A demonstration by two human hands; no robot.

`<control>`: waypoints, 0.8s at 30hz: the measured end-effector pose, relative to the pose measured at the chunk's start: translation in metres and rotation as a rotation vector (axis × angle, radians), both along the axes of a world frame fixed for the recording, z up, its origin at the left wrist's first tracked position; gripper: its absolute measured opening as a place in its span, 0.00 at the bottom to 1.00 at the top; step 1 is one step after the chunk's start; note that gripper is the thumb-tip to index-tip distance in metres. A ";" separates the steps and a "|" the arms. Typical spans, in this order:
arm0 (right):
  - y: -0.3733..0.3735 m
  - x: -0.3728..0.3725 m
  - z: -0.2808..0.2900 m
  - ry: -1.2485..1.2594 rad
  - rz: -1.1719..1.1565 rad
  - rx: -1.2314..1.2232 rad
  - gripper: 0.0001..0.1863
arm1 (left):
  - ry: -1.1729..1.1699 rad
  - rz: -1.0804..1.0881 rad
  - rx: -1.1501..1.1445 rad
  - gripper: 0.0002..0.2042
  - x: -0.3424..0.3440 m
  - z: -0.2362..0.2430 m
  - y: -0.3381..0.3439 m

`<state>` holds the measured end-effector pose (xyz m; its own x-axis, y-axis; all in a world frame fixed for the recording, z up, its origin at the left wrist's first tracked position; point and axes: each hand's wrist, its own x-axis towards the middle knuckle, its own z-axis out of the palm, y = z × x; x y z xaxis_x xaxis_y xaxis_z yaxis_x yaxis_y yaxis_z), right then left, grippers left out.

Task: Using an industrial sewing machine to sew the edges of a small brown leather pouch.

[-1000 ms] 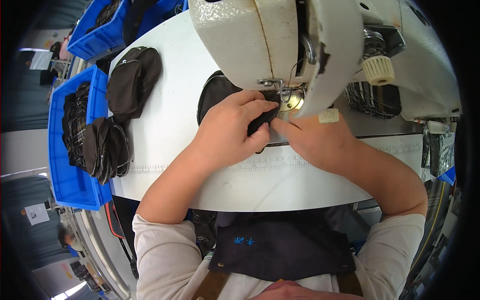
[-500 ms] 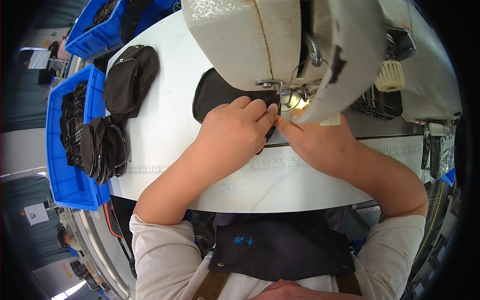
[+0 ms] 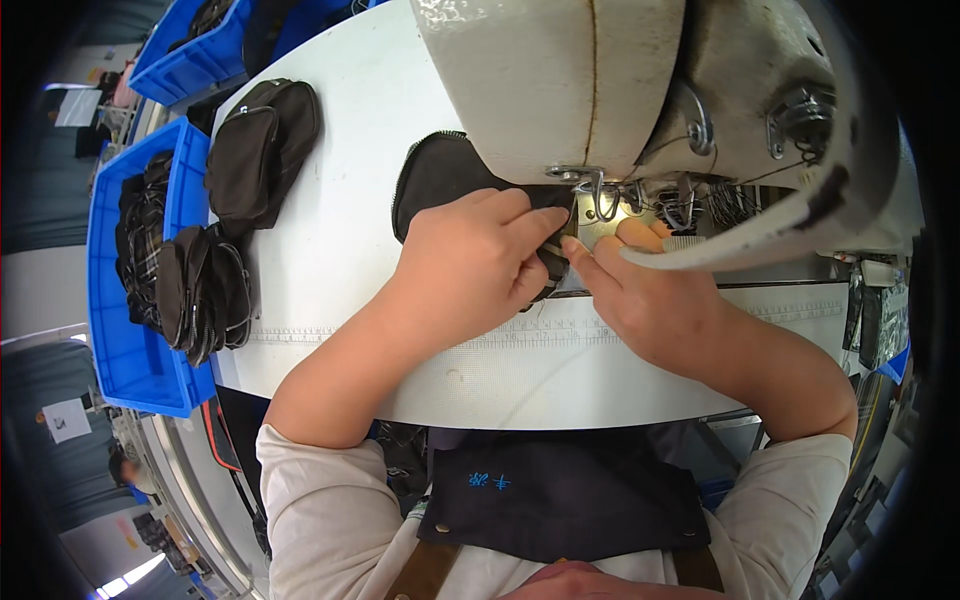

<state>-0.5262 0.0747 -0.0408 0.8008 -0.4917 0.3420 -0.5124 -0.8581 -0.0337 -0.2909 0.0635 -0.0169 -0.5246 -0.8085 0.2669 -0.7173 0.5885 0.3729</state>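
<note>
A black fabric piece with a zipper along its curved edge (image 3: 432, 185) lies flat on the table, its right end by the presser foot (image 3: 602, 205) of a sewing machine (image 3: 545, 80). My left hand (image 3: 475, 255) presses down over its near side, fingers bent and closed on the cloth beside the needle area. From the right, my right hand (image 3: 655, 290) reaches in with a fingertip and thumb at the fabric's right end, close to my left fingertips. Its other fingers curl under the machine's pale curved guard (image 3: 740, 250), which partly hides them.
Two dark zippered pouches, one upper (image 3: 262, 150) and one lower (image 3: 205, 290), sit at the table's left. A blue bin (image 3: 145, 385) with dark plaid fabric stands beyond them. A printed ruler strip (image 3: 480, 335) crosses the white table. Thread bundles (image 3: 735, 205) lie right of the needle.
The view has shifted, so the machine head appears farther right and more of its underside shows. My fingertips have parted slightly at the fabric's right end, and a narrow tan strip shows there.
</note>
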 end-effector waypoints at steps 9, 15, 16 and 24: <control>-0.002 0.000 0.003 -0.073 -0.019 0.036 0.16 | -0.187 -0.121 -0.020 0.18 -0.004 0.006 0.004; -0.004 0.000 0.000 -0.051 -0.017 -0.034 0.15 | -0.069 -0.189 -0.211 0.13 0.001 -0.004 -0.008; -0.005 0.000 0.000 -0.088 -0.011 -0.018 0.15 | -0.018 -0.171 -0.214 0.13 -0.001 -0.010 -0.008; -0.004 0.000 0.004 -0.113 -0.018 -0.004 0.15 | -0.032 -0.107 -0.168 0.12 -0.008 -0.007 0.001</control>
